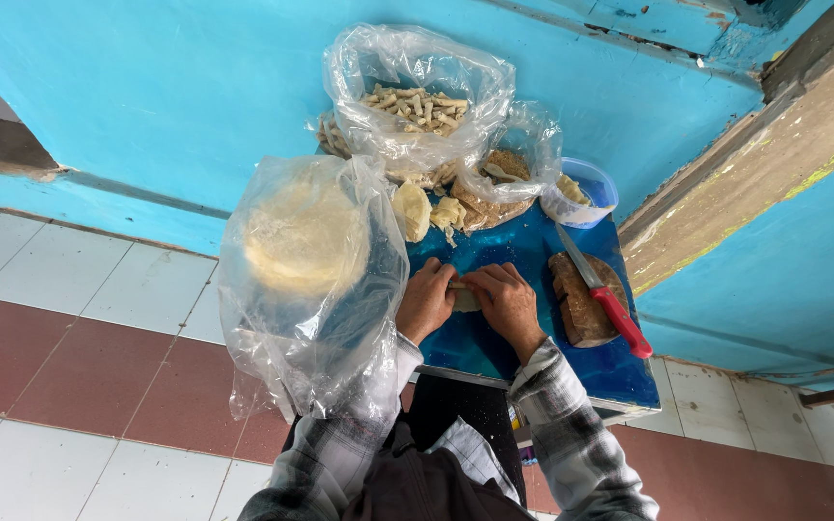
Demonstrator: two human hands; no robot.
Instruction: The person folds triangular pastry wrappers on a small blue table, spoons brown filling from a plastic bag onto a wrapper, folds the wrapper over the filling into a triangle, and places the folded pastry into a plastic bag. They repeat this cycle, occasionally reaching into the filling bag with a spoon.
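My left hand (426,300) and my right hand (506,301) meet over a small pale piece of dough (464,298) on the blue table (533,253). Both hands curl their fingers onto it from either side; most of the piece is hidden under the fingers. A clear plastic bag (306,260) with a stack of round pale wrappers lies just left of my left hand. To the right of my right hand a knife with a red handle (608,301) rests across a small brown wooden board (581,307).
At the table's far side stands a clear bag of several rolled pale sticks (415,108), a bag of brownish filling (499,178), loose dough pieces (413,210) and a small plastic tub (581,193). A turquoise wall is behind; tiled floor lies to the left.
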